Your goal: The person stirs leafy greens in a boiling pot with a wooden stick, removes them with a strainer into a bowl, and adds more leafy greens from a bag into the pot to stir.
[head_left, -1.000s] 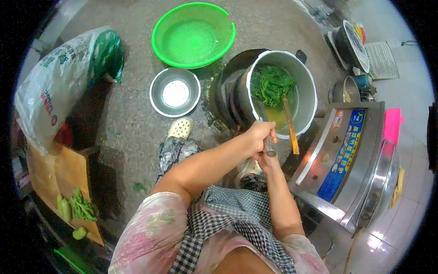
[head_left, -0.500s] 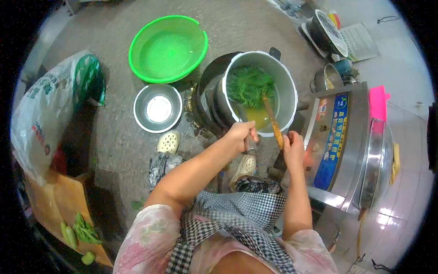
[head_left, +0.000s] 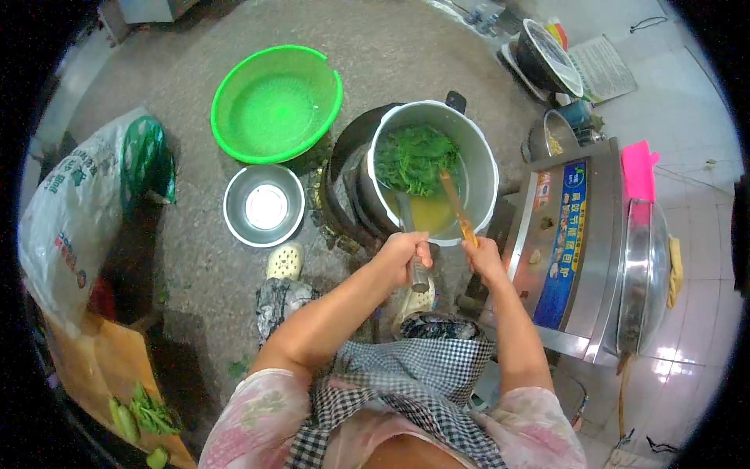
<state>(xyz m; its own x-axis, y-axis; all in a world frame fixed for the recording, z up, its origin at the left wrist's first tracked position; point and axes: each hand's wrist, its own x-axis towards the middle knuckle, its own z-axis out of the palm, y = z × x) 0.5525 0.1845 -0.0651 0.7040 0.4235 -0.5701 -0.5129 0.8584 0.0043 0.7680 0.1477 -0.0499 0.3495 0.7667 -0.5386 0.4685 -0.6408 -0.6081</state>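
Note:
Green leafy vegetables (head_left: pixel 416 159) lie in yellowish liquid in a deep metal pot (head_left: pixel 486 168), which is tilted towards me. My left hand (head_left: pixel 404 256) is closed around the grey handle of a metal utensil (head_left: pixel 404 211). Its far end is hidden in the pot among the greens, so its kind does not show. In my right hand (head_left: pixel 483 259), at the pot's near right rim, is the end of a wooden stick (head_left: pixel 455 205). The stick slants over the rim, its far tip against the greens.
Left of the pot stand a green plastic basket (head_left: pixel 277 144) and a steel basin (head_left: pixel 264 228) on the floor. A steel stove unit (head_left: pixel 582 250) is close on the right. At far left are a plastic bag (head_left: pixel 86 195) and a wooden board (head_left: pixel 98 359) with vegetables.
My left hand has moved slightly left and lower, and more of its utensil handle shows. My right hand has closed more around the stick. The greens look more spread and wetter.

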